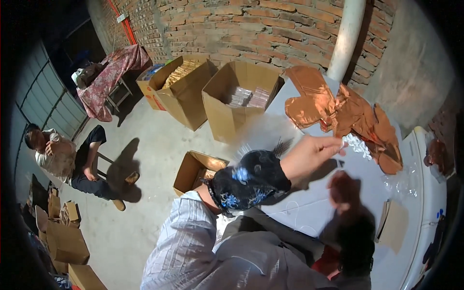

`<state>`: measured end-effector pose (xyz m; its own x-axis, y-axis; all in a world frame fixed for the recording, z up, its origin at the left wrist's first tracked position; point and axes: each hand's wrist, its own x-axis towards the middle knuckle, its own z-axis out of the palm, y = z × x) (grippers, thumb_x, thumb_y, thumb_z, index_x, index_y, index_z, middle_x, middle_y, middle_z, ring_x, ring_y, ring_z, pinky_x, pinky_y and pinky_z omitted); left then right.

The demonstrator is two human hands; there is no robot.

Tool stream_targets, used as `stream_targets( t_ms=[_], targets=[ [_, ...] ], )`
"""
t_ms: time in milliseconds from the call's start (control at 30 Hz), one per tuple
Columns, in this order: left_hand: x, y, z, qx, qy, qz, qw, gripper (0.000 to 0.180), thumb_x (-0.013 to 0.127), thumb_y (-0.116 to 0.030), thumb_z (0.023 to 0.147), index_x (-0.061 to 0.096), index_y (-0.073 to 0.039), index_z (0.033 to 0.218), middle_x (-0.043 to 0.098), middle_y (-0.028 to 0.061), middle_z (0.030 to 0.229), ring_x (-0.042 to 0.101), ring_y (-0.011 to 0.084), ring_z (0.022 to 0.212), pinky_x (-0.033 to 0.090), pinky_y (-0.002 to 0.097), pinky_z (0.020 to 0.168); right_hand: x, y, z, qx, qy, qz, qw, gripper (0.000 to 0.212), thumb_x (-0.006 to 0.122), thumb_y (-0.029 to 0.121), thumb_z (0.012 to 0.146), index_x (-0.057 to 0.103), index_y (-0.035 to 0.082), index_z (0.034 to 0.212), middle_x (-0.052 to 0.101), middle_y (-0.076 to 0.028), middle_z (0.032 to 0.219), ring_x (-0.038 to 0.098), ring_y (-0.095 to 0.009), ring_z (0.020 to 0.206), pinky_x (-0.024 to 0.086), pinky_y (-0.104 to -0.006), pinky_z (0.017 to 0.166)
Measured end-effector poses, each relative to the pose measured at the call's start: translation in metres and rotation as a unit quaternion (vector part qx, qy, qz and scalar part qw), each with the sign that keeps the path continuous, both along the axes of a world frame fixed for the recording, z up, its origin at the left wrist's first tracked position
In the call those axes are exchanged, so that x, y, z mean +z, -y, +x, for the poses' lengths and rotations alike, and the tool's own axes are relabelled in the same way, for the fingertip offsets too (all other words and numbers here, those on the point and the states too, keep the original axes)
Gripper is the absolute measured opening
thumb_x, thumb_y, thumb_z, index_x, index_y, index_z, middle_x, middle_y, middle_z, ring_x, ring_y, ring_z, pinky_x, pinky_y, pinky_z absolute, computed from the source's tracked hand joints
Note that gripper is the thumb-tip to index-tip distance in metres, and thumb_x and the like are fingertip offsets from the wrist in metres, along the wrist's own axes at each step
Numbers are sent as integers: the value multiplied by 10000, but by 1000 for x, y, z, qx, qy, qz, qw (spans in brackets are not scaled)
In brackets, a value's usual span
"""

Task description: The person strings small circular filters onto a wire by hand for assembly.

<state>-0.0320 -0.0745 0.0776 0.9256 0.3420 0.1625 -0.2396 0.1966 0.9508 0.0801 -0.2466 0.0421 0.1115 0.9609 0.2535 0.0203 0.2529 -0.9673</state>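
Note:
My left hand (314, 151) reaches across the white table (290, 193), its forearm in a black sleeve cover (251, 181) with blue flowers. Thumb and fingers pinch one end of a crinkled, silvery-white strip (357, 145), which sticks out to the right. My right hand (344, 189) is nearer to me, in deep shadow and a little blurred. Its fingers look curled in; what they hold, if anything, is hidden. Thin pale thread (295, 212) lies in loose loops on the table beside it. Beyond the strip lies crumpled copper-coloured foil wrapping (333, 108).
Open cartons (224, 104) stand left of the table, one with clear packs, another with golden packets (181, 72). A smaller box (186, 171) is closer. Clear plastic (401, 183) and flat cardboard (391, 224) lie at the right. A seated person (72, 159) is at the far left.

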Motion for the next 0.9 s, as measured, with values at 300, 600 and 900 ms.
stream_targets(
  t_ms=[300, 600, 900],
  targets=[
    [18, 11, -9, -45, 25, 68, 996, 284, 474, -144, 976, 574, -19, 1211, 651, 14, 1116, 528, -2, 696, 435, 170, 580, -9, 1, -8, -127, 86, -99, 983, 381, 461, 411, 960, 526, 67, 810, 491, 7, 639, 374, -81, 454, 282, -228, 421],
    [22, 24, -20, -154, 86, -20, 984, 397, 367, -305, 1017, 549, -42, 1253, 595, 111, 1200, 516, 58, 642, 442, 191, 604, -18, -12, 9, -75, 104, 207, 970, 326, 490, 388, 938, 543, 69, 891, 439, 55, 619, 369, -68, 491, 314, -234, 476],
    [35, 7, -2, -74, 41, -25, 996, 591, 286, -487, 1001, 594, 2, 1126, 668, 42, 814, 461, 58, 486, 393, 179, 469, -5, -16, 44, -71, 3, 98, 993, 279, 499, 274, 974, 583, 19, 901, 564, -31, 841, 528, -118, 786, 437, -289, 688]
  ],
)
